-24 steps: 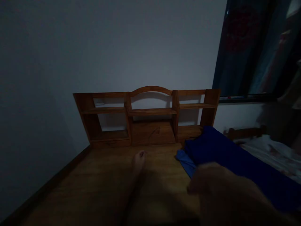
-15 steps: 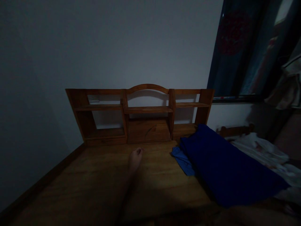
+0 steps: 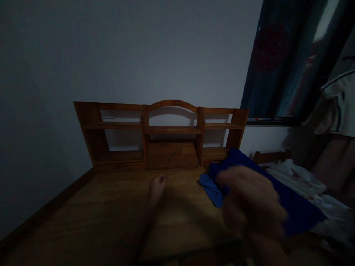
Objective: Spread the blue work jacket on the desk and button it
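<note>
Left hand: not in my feed, so I can't say anything about its grip.
Side rail (image 3: 41,218): dark wooden edge along the left of the bed, running back to the wall.
Bed platform (image 3: 97,207): bare brown boards that fill the lower left and middle. The light is very dim.
Headboard (image 3: 172,129): wooden shelf unit upright against the wall, with an arched top in the middle, open shelves on either side and a closed panel at centre.
Pale item (image 3: 107,118): small and flat, on the top left shelf; too dark to tell what it is.
Foot (image 3: 157,186): bare, toes pointing at the headboard, resting on the boards mid-frame. The leg runs down to the bottom edge.
Light blue cloth (image 3: 209,186): small piece flat on the boards, sticking out from under the left edge of the darker fabric.
Dark blue cloth (image 3: 299,210): large folded piece on the right part of the platform, its far end near the headboard's right post.
Right hand (image 3: 249,201): heavily blurred, in front of the dark blue cloth and just right of the light blue piece. I can't tell whether the fingers are spread, curled or gripping the fabric.
Low wooden rail (image 3: 270,156): behind the blue fabric, beside the headboard.
White bedding (image 3: 299,177): rumpled, to the right of the dark blue cloth.
Curtain (image 3: 277,62): dark, hanging at upper right.
Pale garment (image 3: 335,111): hanging at the far right edge.
</note>
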The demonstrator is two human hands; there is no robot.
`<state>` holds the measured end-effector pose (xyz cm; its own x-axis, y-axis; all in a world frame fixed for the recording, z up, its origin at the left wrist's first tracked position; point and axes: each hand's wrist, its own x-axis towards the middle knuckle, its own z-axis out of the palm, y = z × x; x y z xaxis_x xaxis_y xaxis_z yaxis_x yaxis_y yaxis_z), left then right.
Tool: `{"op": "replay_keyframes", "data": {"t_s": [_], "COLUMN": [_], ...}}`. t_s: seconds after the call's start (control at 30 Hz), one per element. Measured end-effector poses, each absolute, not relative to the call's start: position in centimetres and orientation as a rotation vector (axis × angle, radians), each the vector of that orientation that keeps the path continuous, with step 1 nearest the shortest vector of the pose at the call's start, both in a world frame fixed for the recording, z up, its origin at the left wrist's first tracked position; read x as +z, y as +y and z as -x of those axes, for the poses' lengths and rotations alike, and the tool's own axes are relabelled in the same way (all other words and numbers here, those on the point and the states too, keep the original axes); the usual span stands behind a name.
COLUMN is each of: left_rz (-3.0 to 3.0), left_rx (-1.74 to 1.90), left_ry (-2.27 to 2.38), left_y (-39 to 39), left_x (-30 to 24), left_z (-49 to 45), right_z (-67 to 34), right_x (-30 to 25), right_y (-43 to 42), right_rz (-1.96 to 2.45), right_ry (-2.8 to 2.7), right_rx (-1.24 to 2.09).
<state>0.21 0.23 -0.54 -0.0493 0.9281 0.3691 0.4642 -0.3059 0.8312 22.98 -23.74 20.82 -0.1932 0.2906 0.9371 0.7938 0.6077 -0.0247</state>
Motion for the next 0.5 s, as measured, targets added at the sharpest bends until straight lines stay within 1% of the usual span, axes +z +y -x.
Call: {"op": "replay_keyframes", "data": {"t_s": [0.03,0.07,0.13,0.2,0.27,0.37,0.43,0.5], "left_rz": [-1.764,-1.759,-1.755,-1.759,-1.766,-1.776,-1.782,-1.783], "left_rx": [1.329,1.329,1.325,1.315,1.307,1.3,1.295,1.289], "left_ry": [1.476,1.478,1.479,1.476,1.475,1.477,1.48,1.487], "left_y": [0.1,0.0,-0.2,-0.4,-0.5,-0.6,-0.7,-0.9], "left_x": [-0.5,-0.3,-0.1,0.2,0.4,0.8,1.0,1.2], "left_z": [-0.2,-0.2,-0.1,0.0,0.0,-0.1,-0.2,-0.3], "right_z": [-23.3,-24.0,-26.1,-28.7,-31.0,-32.7,-32.8,-32.6], "right_x": [21.5,21.8,21.1,18.7,15.3,10.6,8.8,8.1], "right_y": [-21.1,-18.3,-12.9,-9.1,-7.2,-6.7,-6.8,-6.6], "right_rz": [0.901,1.055,1.507,1.972,2.387,2.524,2.518,2.514], "right_ry": [-1.765,-1.762,-1.74,-1.729,-1.746,-1.745,-1.711,-1.664], "right_rx": [-0.629,-0.713,-0.742,-0.624,-0.348,-0.165,-0.19,-0.227]}}
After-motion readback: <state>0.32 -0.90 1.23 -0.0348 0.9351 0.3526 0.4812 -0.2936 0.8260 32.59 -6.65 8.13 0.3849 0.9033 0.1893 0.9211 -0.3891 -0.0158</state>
